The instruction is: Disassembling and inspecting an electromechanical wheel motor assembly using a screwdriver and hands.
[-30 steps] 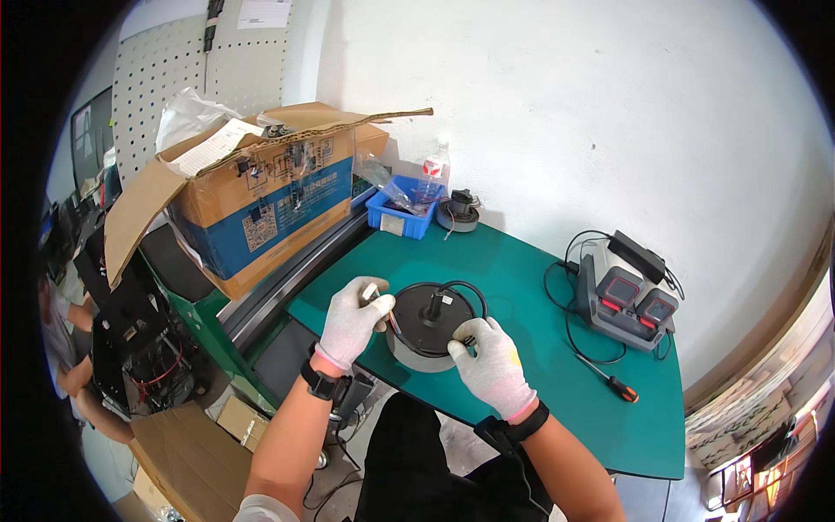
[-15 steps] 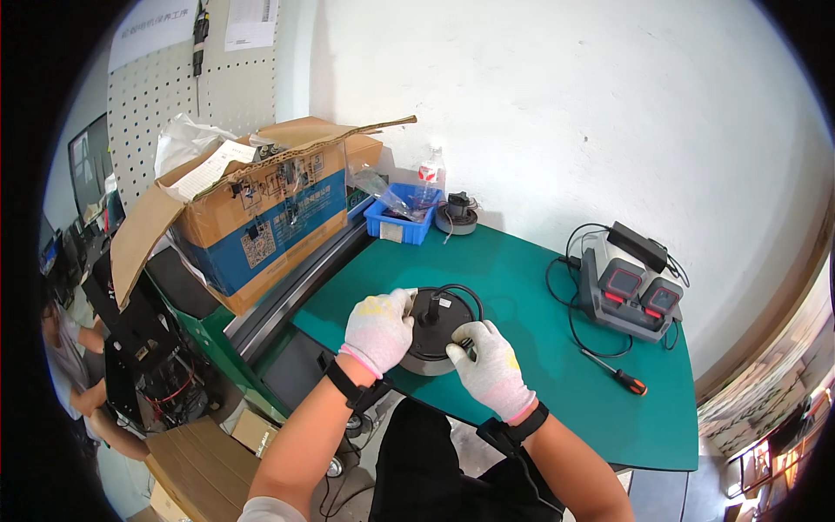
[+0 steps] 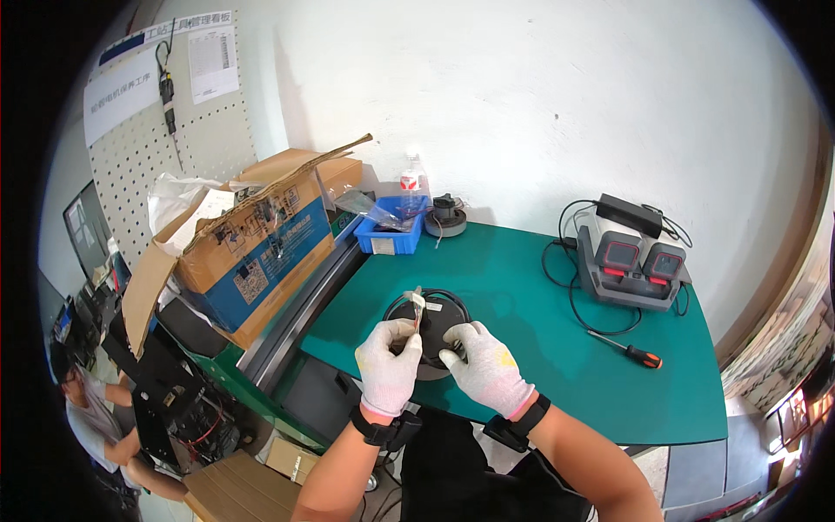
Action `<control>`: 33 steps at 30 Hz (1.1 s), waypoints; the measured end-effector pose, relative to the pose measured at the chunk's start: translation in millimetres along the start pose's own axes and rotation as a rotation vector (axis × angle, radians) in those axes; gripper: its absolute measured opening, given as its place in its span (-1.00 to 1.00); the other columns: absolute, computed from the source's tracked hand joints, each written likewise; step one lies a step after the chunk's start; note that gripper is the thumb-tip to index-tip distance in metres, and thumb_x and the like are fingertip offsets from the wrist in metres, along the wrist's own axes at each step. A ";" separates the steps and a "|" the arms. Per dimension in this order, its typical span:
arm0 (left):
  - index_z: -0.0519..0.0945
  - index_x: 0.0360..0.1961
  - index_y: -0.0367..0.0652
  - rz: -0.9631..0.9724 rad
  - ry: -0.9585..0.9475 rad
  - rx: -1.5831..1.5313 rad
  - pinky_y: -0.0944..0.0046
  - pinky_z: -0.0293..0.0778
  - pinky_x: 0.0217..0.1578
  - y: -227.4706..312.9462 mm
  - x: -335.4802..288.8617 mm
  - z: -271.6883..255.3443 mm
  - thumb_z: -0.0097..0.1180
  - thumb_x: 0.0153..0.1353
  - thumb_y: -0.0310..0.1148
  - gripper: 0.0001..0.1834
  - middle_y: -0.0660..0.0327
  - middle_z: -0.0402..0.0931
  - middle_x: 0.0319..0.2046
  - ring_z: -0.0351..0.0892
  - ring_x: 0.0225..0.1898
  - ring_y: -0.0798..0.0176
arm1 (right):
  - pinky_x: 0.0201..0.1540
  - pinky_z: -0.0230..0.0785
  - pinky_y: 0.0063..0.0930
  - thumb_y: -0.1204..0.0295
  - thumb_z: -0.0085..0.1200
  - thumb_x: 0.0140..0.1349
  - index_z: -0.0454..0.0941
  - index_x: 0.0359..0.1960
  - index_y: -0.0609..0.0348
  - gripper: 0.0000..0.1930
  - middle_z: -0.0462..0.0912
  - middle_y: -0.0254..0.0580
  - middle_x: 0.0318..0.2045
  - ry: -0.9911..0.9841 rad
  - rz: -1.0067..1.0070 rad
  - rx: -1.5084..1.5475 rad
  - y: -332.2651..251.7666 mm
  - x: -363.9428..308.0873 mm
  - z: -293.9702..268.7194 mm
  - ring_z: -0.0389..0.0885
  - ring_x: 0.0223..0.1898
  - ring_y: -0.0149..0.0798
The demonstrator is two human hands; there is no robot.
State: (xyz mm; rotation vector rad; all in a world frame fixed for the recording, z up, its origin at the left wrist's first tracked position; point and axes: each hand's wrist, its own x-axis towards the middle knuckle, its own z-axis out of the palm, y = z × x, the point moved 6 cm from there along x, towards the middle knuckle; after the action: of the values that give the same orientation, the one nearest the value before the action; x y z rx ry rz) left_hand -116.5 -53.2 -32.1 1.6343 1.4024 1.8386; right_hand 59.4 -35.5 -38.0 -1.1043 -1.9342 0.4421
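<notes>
A round dark motor [image 3: 447, 324] with a black cable coiled over its top lies near the green table's front edge. My left hand [image 3: 387, 370], in a white knit glove, pinches the cable's wire end [image 3: 417, 308], which points up and has a pale tip and thin wires. My right hand [image 3: 487, 370], gloved too, is closed at the motor's right rim. Its fingertips bend inward over the disc and cable; whether they grip the cable or the rim is hard to see.
A blue bin [image 3: 389, 239] with a plastic bag, a bottle [image 3: 410, 184] and another motor [image 3: 445, 219] stand at the back. To the right are a battery charger [image 3: 631, 265] with cables and a screwdriver [image 3: 639, 356]. An open carton [image 3: 261, 252] is at left; a person [image 3: 96, 418] is beyond.
My left hand has gone from the motor's left rim to the wire end, now held upright over the disc. My right hand stays at the right rim. The view has shifted.
</notes>
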 end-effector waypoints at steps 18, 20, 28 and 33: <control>0.66 -0.20 -0.31 0.107 -0.003 0.294 0.22 0.64 -0.19 13.7 34.7 22.7 0.37 0.05 -0.60 -0.75 0.07 0.62 -0.24 0.73 -0.26 0.09 | -0.20 0.54 -0.30 0.46 0.30 0.27 0.65 -0.09 0.19 -0.79 0.67 -0.09 -0.16 0.054 -0.001 0.158 1.5 -1.0 -12.0 0.66 -0.34 -0.13; 0.66 -0.12 -0.30 0.082 -0.061 0.355 0.15 0.65 -0.13 -6.3 43.9 21.3 0.43 0.02 -0.50 -0.64 0.03 0.64 -0.23 0.73 -0.23 0.01 | -0.20 0.56 -0.29 0.44 0.31 0.27 0.66 -0.07 0.17 -0.78 0.68 -0.09 -0.15 0.061 -0.027 0.140 6.4 -1.3 -8.3 0.68 -0.33 -0.12; 0.63 0.14 -0.19 0.003 -0.373 0.644 -0.04 0.61 0.09 -8.4 68.5 41.8 0.31 0.20 -0.08 -0.45 -0.14 0.74 -0.07 0.72 0.03 -0.19 | -0.17 0.63 -0.14 0.27 0.30 0.31 0.71 -0.03 0.00 -0.75 0.68 -0.11 -0.18 -0.003 -0.141 -0.234 -6.4 -12.5 -1.5 0.74 -0.25 0.03; 0.66 0.14 -0.16 -0.047 -0.412 0.609 -0.01 0.62 0.04 -15.1 78.7 47.6 0.28 0.25 -0.10 -0.49 -0.11 0.75 -0.14 0.75 -0.03 -0.16 | -0.26 0.62 -0.12 0.27 0.28 0.32 0.72 -0.08 -0.02 -0.80 0.67 -0.12 -0.27 0.041 -0.147 -0.305 -12.2 -10.3 -5.8 0.73 -0.32 0.06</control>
State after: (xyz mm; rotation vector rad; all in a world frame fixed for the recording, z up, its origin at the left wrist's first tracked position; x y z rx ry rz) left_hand -103.7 35.0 -4.7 2.0717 1.8743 0.9959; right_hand 60.2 -51.3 -31.8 -1.1391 -2.0750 0.0435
